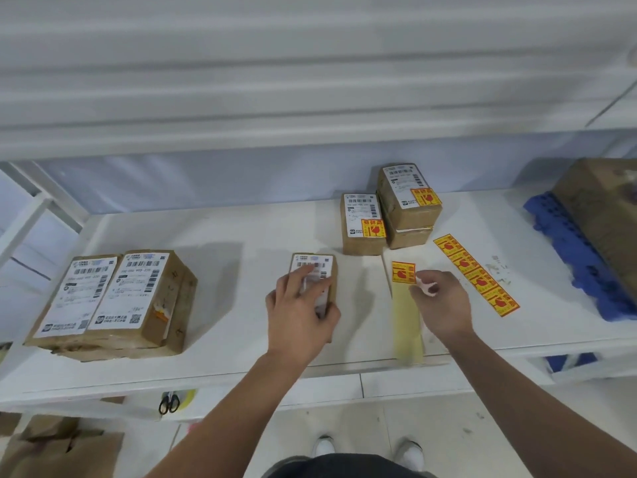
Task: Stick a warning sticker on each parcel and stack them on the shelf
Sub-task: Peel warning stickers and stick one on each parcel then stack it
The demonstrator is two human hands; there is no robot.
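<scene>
A small brown parcel [313, 267] with a white label lies in the middle of the white shelf [241, 243]. My left hand [301, 312] rests on top of it, fingers spread, holding it down. My right hand [443, 307] pinches a corner of a yellow-and-red warning sticker [402, 271], which sits at the top of a pale backing strip [406, 326]. A strip of several more stickers [477, 276] lies to the right. Behind stand a single stickered parcel [362, 224] and a stack of two parcels [408, 205], the top one stickered.
Two larger labelled parcels [110, 301] lie side by side at the left. A big brown box [603, 215] sits on a blue plastic pallet [579, 260] at the right. Scissors [169, 403] lie on the lower shelf. Cardboard [58, 446] is on the floor.
</scene>
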